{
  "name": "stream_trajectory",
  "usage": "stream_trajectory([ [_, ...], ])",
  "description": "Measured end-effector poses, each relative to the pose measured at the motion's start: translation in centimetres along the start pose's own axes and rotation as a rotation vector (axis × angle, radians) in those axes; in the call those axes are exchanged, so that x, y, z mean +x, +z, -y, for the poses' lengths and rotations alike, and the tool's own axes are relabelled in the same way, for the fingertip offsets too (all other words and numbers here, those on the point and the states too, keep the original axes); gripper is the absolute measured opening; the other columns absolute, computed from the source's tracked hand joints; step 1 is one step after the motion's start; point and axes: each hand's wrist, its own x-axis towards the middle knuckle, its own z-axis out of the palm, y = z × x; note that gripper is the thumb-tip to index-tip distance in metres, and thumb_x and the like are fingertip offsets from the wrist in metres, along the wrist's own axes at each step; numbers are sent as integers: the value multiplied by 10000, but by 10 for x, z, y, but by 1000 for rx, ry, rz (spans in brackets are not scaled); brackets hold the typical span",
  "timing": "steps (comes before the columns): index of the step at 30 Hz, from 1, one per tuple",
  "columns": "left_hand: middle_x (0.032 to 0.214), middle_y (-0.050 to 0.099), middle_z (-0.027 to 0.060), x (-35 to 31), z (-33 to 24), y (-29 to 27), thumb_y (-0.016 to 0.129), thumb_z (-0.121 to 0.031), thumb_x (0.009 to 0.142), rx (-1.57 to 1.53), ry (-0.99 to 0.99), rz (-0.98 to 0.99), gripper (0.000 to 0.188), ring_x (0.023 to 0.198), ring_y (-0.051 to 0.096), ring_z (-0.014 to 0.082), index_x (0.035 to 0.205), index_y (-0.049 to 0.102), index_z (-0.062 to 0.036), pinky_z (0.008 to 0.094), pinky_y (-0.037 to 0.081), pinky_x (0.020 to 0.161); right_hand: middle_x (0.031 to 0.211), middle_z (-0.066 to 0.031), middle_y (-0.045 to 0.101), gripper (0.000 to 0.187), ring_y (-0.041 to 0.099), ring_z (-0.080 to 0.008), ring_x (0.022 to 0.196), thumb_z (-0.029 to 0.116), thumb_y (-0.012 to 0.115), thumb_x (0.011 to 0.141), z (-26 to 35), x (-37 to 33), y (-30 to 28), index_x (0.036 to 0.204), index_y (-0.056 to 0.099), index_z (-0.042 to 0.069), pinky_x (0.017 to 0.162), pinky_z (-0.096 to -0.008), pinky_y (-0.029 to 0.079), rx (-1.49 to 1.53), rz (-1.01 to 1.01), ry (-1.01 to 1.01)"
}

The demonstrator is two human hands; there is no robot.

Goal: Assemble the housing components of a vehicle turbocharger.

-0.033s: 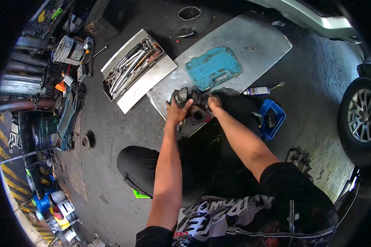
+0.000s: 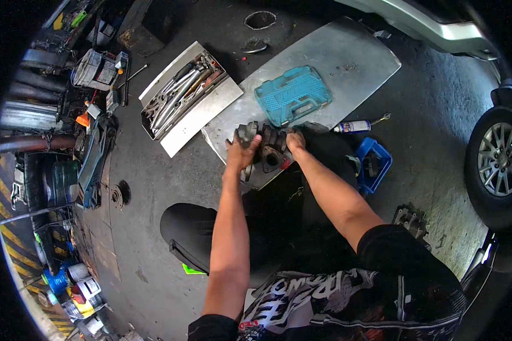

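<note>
While our left hand [image 2: 242,154] wraps the rounded left end of a dark metal assembly [image 2: 271,137], thumb laid on top, our right hand [image 2: 294,142] is clamped on its right end, its fingertips hidden from view. The assembly sits between our 2 hands, at the near end of a silvery metal sheet [image 2: 361,51]. On our side of the grip, its triangular flange [image 2: 277,156] shows a round opening. Just beyond the grip lies a teal plastic case [image 2: 293,95]. Beyond and left of the grip, we have a toolbox [image 2: 203,117] packed with metal tools [image 2: 183,94]. To the grip's right, we see a spray can [image 2: 355,126] lying on its side and, nearer us, a blue bin [image 2: 385,169] holding dark parts [image 2: 372,164].
</note>
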Motion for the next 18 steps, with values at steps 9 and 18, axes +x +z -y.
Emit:
stream_trajectory([
  [9,1196,626,257,-89,-70,-195,603,-545,892,-97,459,-173,707,1083,634,329,1272,560,49,377,468,947,1151,-52,622,375,557,-201,975,410,529,917,31,36,-117,1146,635,133,803,-401,474,436,169,-285],
  [18,1171,622,266,-151,-74,-173,609,-561,863,260,164,-43,680,1134,594,382,1286,569,-30,446,471,945,1258,-198,571,580,483,-388,1237,406,683,843,28,62,-147,1306,543,87,997,-412,432,-713,588,-648],
])
